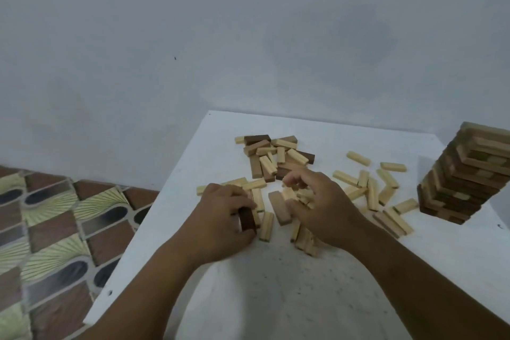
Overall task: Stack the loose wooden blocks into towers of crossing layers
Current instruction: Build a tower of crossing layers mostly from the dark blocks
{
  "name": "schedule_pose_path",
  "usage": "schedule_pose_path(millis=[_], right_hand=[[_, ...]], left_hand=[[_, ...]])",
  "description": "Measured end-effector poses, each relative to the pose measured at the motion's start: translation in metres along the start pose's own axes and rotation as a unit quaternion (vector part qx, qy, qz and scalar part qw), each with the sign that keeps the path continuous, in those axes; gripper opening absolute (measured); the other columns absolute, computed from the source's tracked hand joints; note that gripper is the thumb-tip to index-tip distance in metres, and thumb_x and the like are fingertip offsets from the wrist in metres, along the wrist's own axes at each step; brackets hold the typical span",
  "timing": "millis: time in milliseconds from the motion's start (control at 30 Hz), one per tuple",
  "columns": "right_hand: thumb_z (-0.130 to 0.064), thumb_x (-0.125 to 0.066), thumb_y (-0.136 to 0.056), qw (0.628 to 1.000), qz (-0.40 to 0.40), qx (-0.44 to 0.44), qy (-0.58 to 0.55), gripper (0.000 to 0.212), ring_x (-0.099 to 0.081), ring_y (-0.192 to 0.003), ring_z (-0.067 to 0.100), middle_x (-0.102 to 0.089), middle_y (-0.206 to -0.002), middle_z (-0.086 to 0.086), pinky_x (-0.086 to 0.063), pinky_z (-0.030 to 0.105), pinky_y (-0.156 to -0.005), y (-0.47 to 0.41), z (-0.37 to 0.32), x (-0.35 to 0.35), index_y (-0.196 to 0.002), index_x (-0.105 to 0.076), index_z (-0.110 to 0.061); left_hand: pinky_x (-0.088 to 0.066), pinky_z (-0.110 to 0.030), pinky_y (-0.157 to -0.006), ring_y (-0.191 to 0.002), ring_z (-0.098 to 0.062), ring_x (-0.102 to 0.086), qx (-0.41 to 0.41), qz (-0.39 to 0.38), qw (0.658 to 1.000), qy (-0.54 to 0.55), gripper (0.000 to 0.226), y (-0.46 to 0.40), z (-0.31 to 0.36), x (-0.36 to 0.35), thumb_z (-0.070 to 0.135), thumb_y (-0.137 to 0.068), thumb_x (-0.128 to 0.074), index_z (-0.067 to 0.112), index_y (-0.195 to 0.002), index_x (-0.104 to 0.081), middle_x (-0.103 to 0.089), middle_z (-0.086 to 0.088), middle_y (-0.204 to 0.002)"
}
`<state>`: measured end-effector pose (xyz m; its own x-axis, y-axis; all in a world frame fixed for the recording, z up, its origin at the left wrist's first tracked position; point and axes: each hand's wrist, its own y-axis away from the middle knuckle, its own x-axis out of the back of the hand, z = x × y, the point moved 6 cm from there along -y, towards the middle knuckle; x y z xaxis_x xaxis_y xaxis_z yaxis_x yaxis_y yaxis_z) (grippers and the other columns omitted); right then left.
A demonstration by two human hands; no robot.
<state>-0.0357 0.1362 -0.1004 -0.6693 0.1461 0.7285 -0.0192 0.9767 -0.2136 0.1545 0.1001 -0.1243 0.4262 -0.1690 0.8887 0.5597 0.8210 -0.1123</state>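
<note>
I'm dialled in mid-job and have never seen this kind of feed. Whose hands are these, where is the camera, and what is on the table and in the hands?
There is no machine: a person works with two bare hands. The single picture comes from a wide-angle camera on the person's head, looking forward and down, so the arms enter from the bottom edge. The white table stands against a pale wall, with patterned floor tiles to its left. Loose wooden blocks, pale and brown, lie scattered across the table. One finished tower of crossing layers stands at the right edge. The left hand grips a dark brown block. The right hand hovers with curled fingers over the pale blocks; whether it holds one I cannot tell.
</note>
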Motion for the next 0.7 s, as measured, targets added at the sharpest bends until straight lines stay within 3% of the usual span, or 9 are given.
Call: schedule_pose_path(millis=[133, 233, 300, 367, 467, 533, 567, 633, 700], right_hand=[[-0.034, -0.064, -0.089, 0.998, -0.012, 0.019, 0.053, 0.022, -0.051, -0.102, 0.001, -0.058, -0.105, -0.024, -0.047, 0.032, -0.088, -0.006, -0.001, -0.012, -0.111, -0.06, -0.036], [-0.04, -0.051, -0.095, 0.984, -0.065, 0.062, 0.155, 0.02, -0.047, -0.113, 0.006, -0.058, -0.114, -0.023, -0.039, 0.04, -0.095, -0.012, -0.006, -0.023, -0.114, -0.059, -0.038], [-0.039, -0.048, -0.097, 0.968, -0.144, 0.054, 0.198, 0.025, -0.038, -0.122, 0.01, -0.052, -0.125, -0.018, -0.031, 0.038, -0.099, -0.014, -0.003, -0.029, -0.121, -0.054, -0.039], [-0.038, -0.05, -0.096, 0.958, -0.193, 0.027, 0.212, 0.027, -0.035, -0.122, 0.016, -0.048, -0.127, -0.013, -0.028, 0.038, -0.099, -0.018, 0.001, -0.032, -0.123, -0.052, -0.042], [-0.034, -0.053, -0.095, 0.959, -0.167, 0.045, 0.222, 0.025, -0.04, -0.117, 0.016, -0.053, -0.119, -0.011, -0.029, 0.038, -0.096, -0.026, -0.003, -0.031, -0.118, -0.056, -0.041], [-0.034, -0.065, -0.086, 0.966, -0.151, 0.068, 0.199, 0.033, -0.043, -0.115, 0.011, -0.053, -0.117, -0.015, -0.032, 0.036, -0.096, -0.028, -0.006, -0.029, -0.117, -0.055, -0.04], [-0.032, -0.074, -0.078, 0.975, -0.146, 0.057, 0.155, 0.044, -0.046, -0.111, 0.01, -0.051, -0.116, -0.016, -0.039, 0.034, -0.092, -0.029, -0.006, -0.025, -0.116, -0.052, -0.04], [-0.016, -0.079, -0.069, 0.992, -0.115, 0.02, 0.04, 0.056, -0.053, -0.094, 0.011, -0.046, -0.11, -0.012, -0.054, 0.032, -0.07, -0.03, -0.004, -0.017, -0.11, -0.047, -0.037], [0.002, -0.065, -0.074, 0.998, -0.063, 0.024, -0.022, 0.046, -0.047, -0.074, 0.01, -0.045, -0.093, -0.007, -0.046, 0.03, -0.055, -0.032, -0.005, -0.013, -0.1, -0.044, -0.029]], left_hand=[[-0.042, -0.026, -0.083, -0.096, -0.009, -0.049, -0.104, 0.042, 0.993, 0.032, 0.028, 0.003, 0.002, 0.004, 0.035, -0.073, -0.081, 0.032, -0.1, -0.075, -0.067, 0.02, -0.101], [-0.049, -0.036, -0.074, -0.09, -0.015, -0.052, -0.131, 0.076, 0.987, 0.053, 0.016, 0.006, 0.0, 0.002, 0.033, -0.084, -0.069, 0.028, -0.098, -0.075, -0.068, 0.017, -0.089], [-0.05, -0.032, -0.076, -0.091, -0.016, -0.056, -0.149, 0.108, 0.981, 0.056, 0.021, 0.007, -0.001, 0.002, 0.031, -0.092, -0.058, 0.024, -0.104, -0.074, -0.069, 0.013, -0.094], [-0.048, -0.025, -0.08, -0.094, -0.013, -0.059, -0.13, 0.15, 0.977, 0.073, 0.026, 0.005, -0.004, 0.005, 0.029, -0.098, -0.05, 0.021, -0.107, -0.073, -0.071, 0.01, -0.101], [-0.049, -0.016, -0.082, -0.094, -0.004, -0.063, -0.017, 0.217, 0.959, 0.181, 0.027, 0.0, -0.015, 0.014, 0.019, -0.102, -0.046, 0.021, -0.1, -0.072, -0.071, 0.011, -0.098], [-0.053, -0.02, -0.084, -0.096, -0.005, -0.067, 0.064, 0.24, 0.917, 0.312, 0.031, -0.002, -0.022, 0.017, 0.013, -0.105, -0.04, 0.017, -0.098, -0.07, -0.073, 0.007, -0.098], [-0.055, -0.024, -0.083, -0.097, -0.01, -0.069, 0.102, 0.249, 0.879, 0.393, 0.034, -0.003, -0.026, 0.018, 0.013, -0.107, -0.035, 0.014, -0.099, -0.067, -0.074, 0.003, -0.098], [-0.059, -0.03, -0.077, -0.094, -0.024, -0.073, 0.172, 0.251, 0.774, 0.555, 0.036, -0.006, -0.032, 0.017, 0.018, -0.109, -0.027, 0.006, -0.101, -0.06, -0.075, -0.009, -0.094], [-0.06, -0.035, -0.068, -0.087, -0.031, -0.074, 0.219, 0.246, 0.674, 0.662, 0.037, -0.008, -0.037, 0.015, 0.024, -0.109, -0.025, 0.005, -0.102, -0.056, -0.07, -0.014, -0.082]])
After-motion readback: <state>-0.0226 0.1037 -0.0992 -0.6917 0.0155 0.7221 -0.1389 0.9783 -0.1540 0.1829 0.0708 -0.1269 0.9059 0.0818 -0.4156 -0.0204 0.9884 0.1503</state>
